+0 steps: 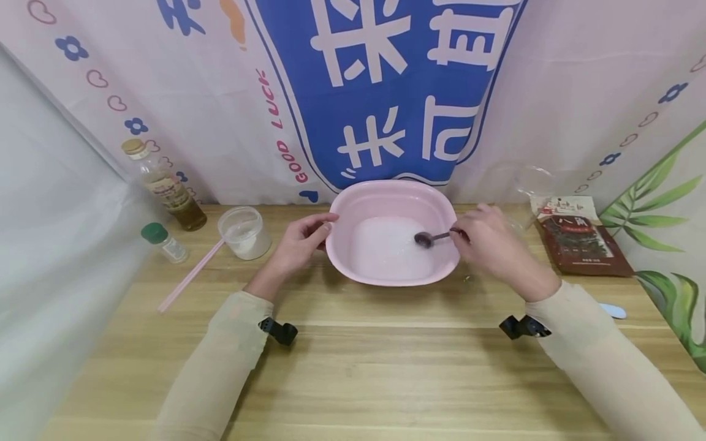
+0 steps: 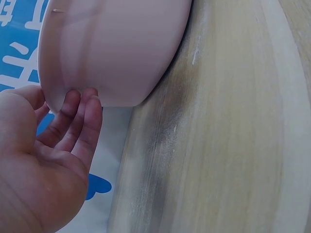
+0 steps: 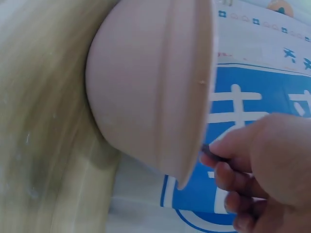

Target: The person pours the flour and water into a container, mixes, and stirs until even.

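A pink plastic basin (image 1: 394, 278) stands on the table, holding whitish, cloudy liquid. My left hand (image 1: 300, 245) grips the basin's left rim. In the left wrist view, the thumb is at the rim while the fingers (image 2: 87, 124) touch the outer wall. Between thumb and fingers, my right hand (image 1: 491, 245) pinches the handle of a small dark spoon (image 1: 423, 239) above the basin's right side. The spoon's bowl is inside the basin, over or in the liquid. Only the handle's end shows in the right wrist view, beside the right hand (image 3: 262, 170).
Left of the basin are an open tub of white powder (image 1: 244, 236), a pink stick (image 1: 190, 277), a green-capped jar (image 1: 165, 242) and an oil bottle (image 1: 173, 196). At right lie a brown spice packet (image 1: 581, 242) and a pale-blue utensil end (image 1: 613, 311). A printed cloth (image 1: 220, 122) hangs behind.
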{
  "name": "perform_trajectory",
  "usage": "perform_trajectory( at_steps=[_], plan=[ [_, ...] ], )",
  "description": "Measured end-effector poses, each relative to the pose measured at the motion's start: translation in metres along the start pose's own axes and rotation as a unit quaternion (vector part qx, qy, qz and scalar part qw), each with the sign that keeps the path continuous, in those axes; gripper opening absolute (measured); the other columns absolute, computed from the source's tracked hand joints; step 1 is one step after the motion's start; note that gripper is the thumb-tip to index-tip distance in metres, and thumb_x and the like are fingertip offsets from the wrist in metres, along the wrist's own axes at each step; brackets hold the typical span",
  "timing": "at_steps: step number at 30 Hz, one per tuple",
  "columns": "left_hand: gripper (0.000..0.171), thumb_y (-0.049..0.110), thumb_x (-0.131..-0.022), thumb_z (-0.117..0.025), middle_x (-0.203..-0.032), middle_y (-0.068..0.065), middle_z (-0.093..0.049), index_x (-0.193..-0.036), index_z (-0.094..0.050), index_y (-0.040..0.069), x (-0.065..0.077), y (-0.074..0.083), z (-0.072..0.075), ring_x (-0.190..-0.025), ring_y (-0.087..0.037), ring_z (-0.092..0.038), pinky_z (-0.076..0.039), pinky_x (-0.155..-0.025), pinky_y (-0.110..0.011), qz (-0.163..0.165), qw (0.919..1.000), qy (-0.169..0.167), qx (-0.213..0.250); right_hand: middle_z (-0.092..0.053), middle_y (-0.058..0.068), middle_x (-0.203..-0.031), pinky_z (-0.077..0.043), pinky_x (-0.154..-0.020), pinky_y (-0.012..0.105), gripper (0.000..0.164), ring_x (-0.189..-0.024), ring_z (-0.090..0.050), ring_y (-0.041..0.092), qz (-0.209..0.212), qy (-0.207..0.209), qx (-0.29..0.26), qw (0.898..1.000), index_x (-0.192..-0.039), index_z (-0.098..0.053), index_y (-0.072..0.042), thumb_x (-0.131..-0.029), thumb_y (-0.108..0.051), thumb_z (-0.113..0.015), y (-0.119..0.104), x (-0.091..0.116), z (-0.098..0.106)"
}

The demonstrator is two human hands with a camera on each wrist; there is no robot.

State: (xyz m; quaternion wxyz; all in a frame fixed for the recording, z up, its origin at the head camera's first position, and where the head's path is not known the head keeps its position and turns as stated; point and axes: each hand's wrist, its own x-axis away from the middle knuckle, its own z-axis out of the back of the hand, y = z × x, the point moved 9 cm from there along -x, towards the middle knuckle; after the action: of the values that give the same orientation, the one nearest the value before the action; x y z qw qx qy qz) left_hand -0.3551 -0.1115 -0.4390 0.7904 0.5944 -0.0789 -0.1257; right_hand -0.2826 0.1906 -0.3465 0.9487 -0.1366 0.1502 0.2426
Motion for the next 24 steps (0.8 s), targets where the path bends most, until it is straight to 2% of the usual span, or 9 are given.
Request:
perform_trajectory(
  at_steps=[3, 6, 9, 12, 15, 19, 24],
  plan=[
    [0.037, 0.015, -0.113, -0.055, -0.137, -0.026, -0.068, -0.146, -0.064, 0.002, 0.0, 0.0, 0.0, -0.093, -0.013, -0.07, -0.066, -0.083, -0.025, 0.0, 1.0, -0.002, -0.001, -0.081, 0.017, -0.093, -0.048, -0.085, 0.053, 0.013, -0.089, -0.061, 0.037, -0.025, -0.015, -0.001, 1.0, -0.097, -0.082, 0.002, -0.098, -0.006, -0.071, 0.002, -0.01, -0.011],
    [0.037, 0.014, -0.112, -0.055, -0.137, -0.026, -0.068, -0.146, -0.064, 0.001, 0.0, -0.001, -0.003, -0.092, -0.013, -0.071, -0.067, -0.084, -0.029, -0.002, 1.0, -0.005, 0.003, -0.082, 0.016, -0.098, -0.049, -0.091, 0.053, 0.014, -0.094, -0.063, 0.036, -0.041, -0.042, -0.036, 0.998, -0.102, -0.083, 0.002, -0.099, -0.007, -0.073, 0.0, -0.022, -0.03],
    [0.037, 0.014, -0.112, -0.055, -0.14, -0.026, -0.067, -0.146, -0.064, 0.001, 0.0, -0.002, -0.005, -0.09, -0.012, -0.071, -0.067, -0.086, -0.032, -0.003, 0.9999, -0.007, 0.008, -0.084, 0.014, -0.1, -0.052, -0.096, 0.052, 0.013, -0.099, -0.067, 0.035, -0.04, -0.068, -0.082, 0.993, -0.104, -0.085, -0.001, -0.1, -0.008, -0.075, -0.007, -0.033, -0.045],
    [0.037, 0.013, -0.112, -0.055, -0.14, -0.027, -0.067, -0.146, -0.063, 0.0, 0.0, -0.003, -0.005, -0.088, -0.01, -0.072, -0.067, -0.085, -0.031, -0.006, 0.9999, -0.006, 0.014, -0.083, 0.012, -0.099, -0.054, -0.096, 0.049, 0.013, -0.099, -0.068, 0.032, -0.021, -0.092, -0.119, 0.988, -0.105, -0.085, -0.002, -0.101, -0.009, -0.075, -0.018, -0.039, -0.054],
    [0.038, 0.012, -0.112, -0.054, -0.139, -0.029, -0.067, -0.146, -0.063, -0.002, 0.0, -0.002, -0.005, -0.087, -0.009, -0.072, -0.067, -0.084, -0.031, -0.008, 0.9998, -0.005, 0.019, -0.081, 0.009, -0.093, -0.054, -0.087, 0.043, 0.013, -0.093, -0.067, 0.029, 0.024, -0.104, -0.133, 0.985, -0.104, -0.085, -0.002, -0.101, -0.01, -0.075, -0.03, -0.038, -0.054],
    [0.038, 0.012, -0.112, -0.054, -0.14, -0.029, -0.067, -0.147, -0.063, -0.002, -0.001, -0.002, -0.004, -0.088, -0.009, -0.072, -0.067, -0.084, -0.029, -0.009, 0.9998, -0.005, 0.017, -0.076, 0.005, -0.085, -0.052, -0.081, 0.04, 0.011, -0.086, -0.063, 0.024, 0.077, -0.109, -0.123, 0.983, -0.1, -0.085, -0.003, -0.1, -0.008, -0.074, -0.038, -0.027, -0.043],
    [0.038, 0.015, -0.113, -0.055, -0.142, -0.025, -0.067, -0.147, -0.063, 0.001, 0.0, -0.001, 0.0, -0.092, -0.011, -0.071, -0.066, -0.083, -0.025, -0.007, 1.0, -0.003, 0.001, -0.077, 0.006, -0.087, -0.055, -0.085, 0.047, 0.012, -0.087, -0.066, 0.027, 0.078, -0.083, -0.075, 0.991, -0.093, -0.083, -0.004, -0.098, -0.003, -0.072, -0.029, -0.011, -0.017]
  ],
)
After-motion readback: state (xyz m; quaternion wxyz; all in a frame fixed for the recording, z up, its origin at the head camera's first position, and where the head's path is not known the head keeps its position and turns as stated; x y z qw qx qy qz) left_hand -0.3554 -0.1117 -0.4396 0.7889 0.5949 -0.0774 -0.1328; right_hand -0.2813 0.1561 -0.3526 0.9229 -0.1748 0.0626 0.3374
